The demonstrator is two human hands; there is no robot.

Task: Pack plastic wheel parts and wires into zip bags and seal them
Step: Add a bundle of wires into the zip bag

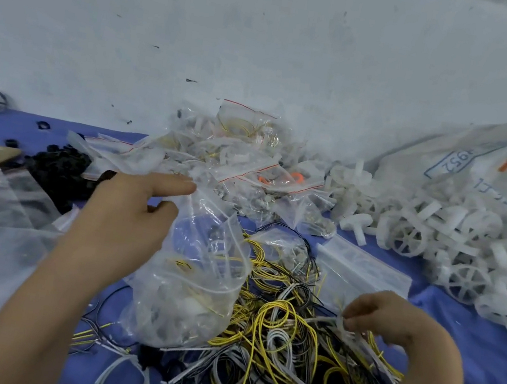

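left hand [122, 221] pinches the open zip bag [190, 297]; right hand [390, 324], seemingly pinching wires [272, 342], lies just right of its mouth.

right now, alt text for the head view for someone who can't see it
A person's left hand holds an open clear zip bag by its rim while the right hand pinches wires from a tangled yellow, white and black pile on a blue surface. Filled zip bags are heaped behind, white plastic wheels to the right.
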